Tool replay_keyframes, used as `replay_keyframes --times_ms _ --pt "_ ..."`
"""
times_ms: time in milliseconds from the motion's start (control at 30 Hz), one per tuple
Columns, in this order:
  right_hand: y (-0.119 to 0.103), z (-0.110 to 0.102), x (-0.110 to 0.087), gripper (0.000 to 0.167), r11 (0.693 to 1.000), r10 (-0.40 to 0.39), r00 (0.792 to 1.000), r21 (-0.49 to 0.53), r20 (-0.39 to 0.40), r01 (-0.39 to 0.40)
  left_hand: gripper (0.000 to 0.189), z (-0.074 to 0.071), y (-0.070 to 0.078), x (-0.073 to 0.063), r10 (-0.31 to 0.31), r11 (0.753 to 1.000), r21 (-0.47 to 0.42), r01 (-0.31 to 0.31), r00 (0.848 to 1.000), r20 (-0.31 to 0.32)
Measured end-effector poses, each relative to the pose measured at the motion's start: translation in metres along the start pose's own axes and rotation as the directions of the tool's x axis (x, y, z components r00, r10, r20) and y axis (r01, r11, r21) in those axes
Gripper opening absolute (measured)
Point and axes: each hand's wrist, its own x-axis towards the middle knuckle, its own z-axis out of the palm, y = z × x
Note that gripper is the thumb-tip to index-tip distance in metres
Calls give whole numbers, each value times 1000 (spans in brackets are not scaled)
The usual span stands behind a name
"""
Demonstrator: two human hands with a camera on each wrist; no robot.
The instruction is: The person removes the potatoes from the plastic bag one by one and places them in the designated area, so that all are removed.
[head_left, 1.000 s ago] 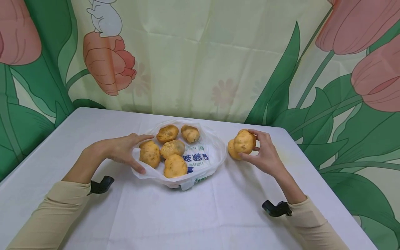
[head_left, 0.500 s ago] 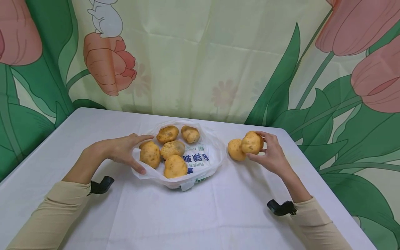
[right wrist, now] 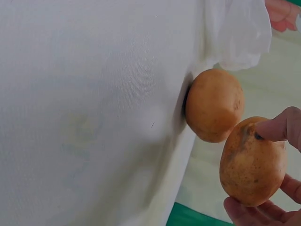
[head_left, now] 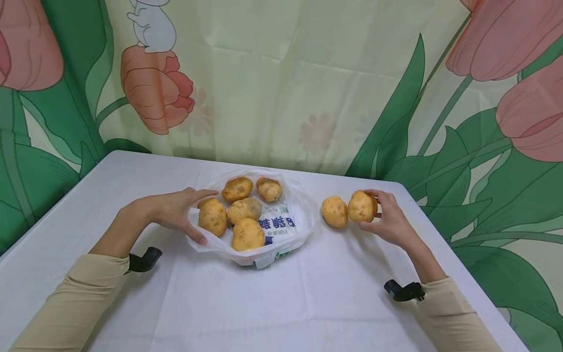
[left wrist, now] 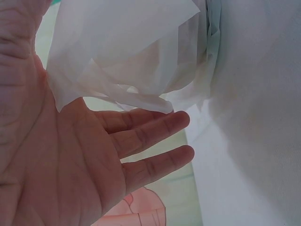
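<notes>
My right hand [head_left: 388, 219] grips a potato [head_left: 362, 207] between thumb and fingers, close over the table on the right. In the right wrist view the thumb presses a dark spot on this held potato [right wrist: 253, 162]. Just left of it, another potato [head_left: 335, 211] rests on the table. A white plastic bag [head_left: 303, 230], rolled open, holds several potatoes [head_left: 248, 234]. My left hand [head_left: 173, 211] is spread at the bag's left edge, thumb in front and index finger behind. Straight fingers [left wrist: 157, 167] lie beside the hanging film of the bag [left wrist: 127, 47] in the left wrist view.
A white cloth covers the table [head_left: 246, 313]. Behind it hangs a curtain [head_left: 264, 98] printed with tulips and a rabbit. Each wrist wears a black camera mount, as on the right wrist [head_left: 404, 291]. Blue print shows on the bag's inner floor.
My right hand has moved right and slightly nearer with its potato, from overlapping the resting potato to a spot beside it. The left hand and the bag keep their place.
</notes>
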Motion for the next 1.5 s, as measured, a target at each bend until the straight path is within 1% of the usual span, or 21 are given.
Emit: replay_keyframes --times_ms 233,667,867,1067,1200,1500 --pt "11 -4 2 85 1000 -10 999 0 41 9 124 0 1 2 -9 1000 -2 9 1000 2" --pt "28 -1 15 83 1000 26 993 -9 112 -25 122 1 2 1 -12 1000 -4 12 1000 -7" --pt "33 2 19 79 999 43 989 -28 140 -40 123 2 1 1 -13 1000 -3 13 1000 -9" --pt "36 2 22 80 998 58 986 -44 159 -52 124 2 2 1 -32 999 -8 32 999 -3" --pt "37 2 23 79 997 60 983 -50 175 -52 123 1 3 1 -31 999 -8 31 1000 -3" --pt "40 3 23 78 998 66 976 -30 209 -61 123 2 2 2 -29 1000 -11 29 1000 -3"
